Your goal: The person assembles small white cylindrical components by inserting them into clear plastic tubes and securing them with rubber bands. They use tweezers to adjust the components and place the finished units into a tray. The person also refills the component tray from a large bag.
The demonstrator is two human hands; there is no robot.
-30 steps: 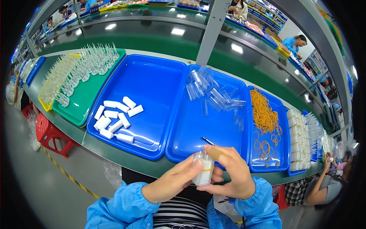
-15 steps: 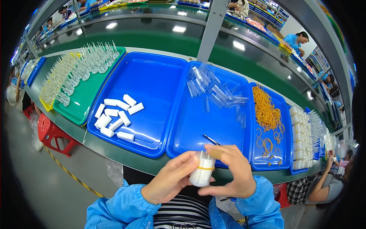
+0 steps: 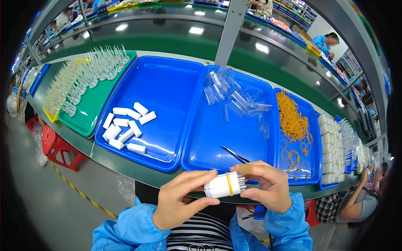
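The left hand (image 3: 182, 196) pinches the white bundle (image 3: 217, 186) at its plain end, the right hand (image 3: 270, 184) its pronged end; light, even pressure should keep the yellow band (image 3: 229, 184) square.

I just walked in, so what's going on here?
A person's left hand and right hand hold a white bundle on its side, a yellow band around it. White blocks lie in one blue tray, clear plastic pieces and a slim dark tool in the next, rubber bands in a third.
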